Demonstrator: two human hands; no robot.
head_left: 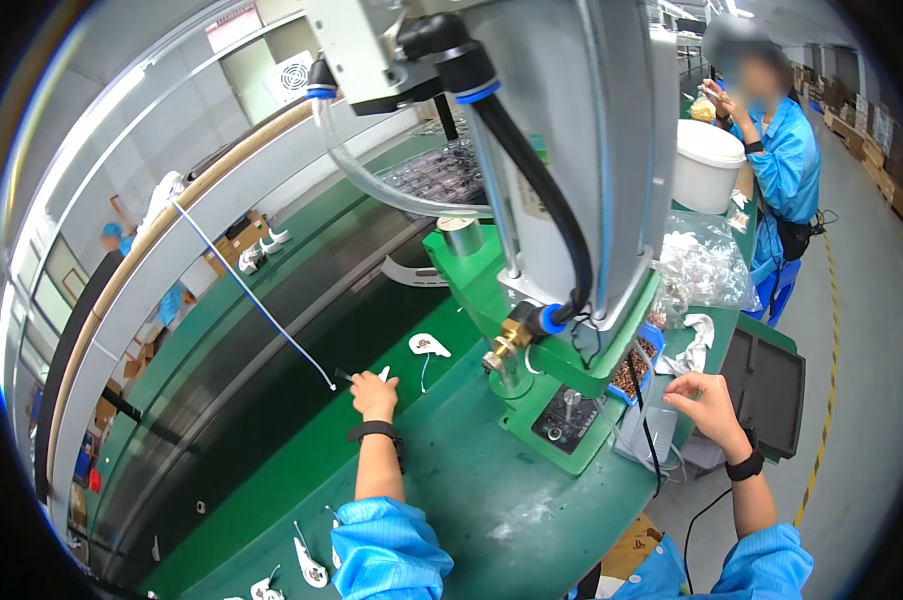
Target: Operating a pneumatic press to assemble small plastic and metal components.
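My left hand (376,397) reaches over the green bench left of a press machine (572,180), fingers closed. A bit of white shows at its fingertips, next to a small dark piece; most of what it grips is hidden. Beyond it lies a white teardrop-shaped part (430,346) with a thin blue cord. My right hand (710,408) is raised right of the press, fingers curled in a pinch; anything in them is too small to name. Close to it are a blue tray (632,375) of small copper-coloured pieces and a crumpled white cloth (694,340).
More white corded parts (312,568) lie at the near left bench edge. A blue-white cord (255,297) slants down near my left hand. At the back right stand a clear bag of white pieces (707,262), a white bucket (709,168) and a co-worker in blue (790,150).
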